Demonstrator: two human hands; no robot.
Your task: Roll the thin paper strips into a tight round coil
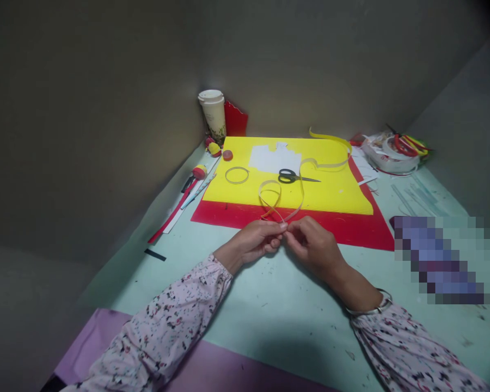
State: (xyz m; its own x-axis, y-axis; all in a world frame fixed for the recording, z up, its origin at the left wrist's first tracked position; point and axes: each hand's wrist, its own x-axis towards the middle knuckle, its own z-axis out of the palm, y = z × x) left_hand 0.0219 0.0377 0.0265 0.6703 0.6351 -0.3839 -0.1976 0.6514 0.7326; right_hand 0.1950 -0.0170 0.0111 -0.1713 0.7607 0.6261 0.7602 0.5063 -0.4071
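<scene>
Between thumb and fingers, my left hand (263,239) pinches a narrow yellow paper strip (302,188), pale on one side. Close against its fingertips, my right hand (316,245) is closed in a pinch at the same spot on the strip; the exact grip is partly hidden. Beyond my hands the strip forms upright loops (270,191), and a long tail curls away to the back right. Black-handled scissors (288,176) lie on the yellow sheets (330,196), near a white paper piece (265,159) and a separate thin ring (237,175).
Red sheets (375,237) lie under the yellow ones. A lidded paper cup (213,115) stands at the back left, above small red-and-yellow rolls (200,172) and a pen (194,195). A plastic container of strips (392,155) sits back right, with a blurred phone-like object (436,258) nearer.
</scene>
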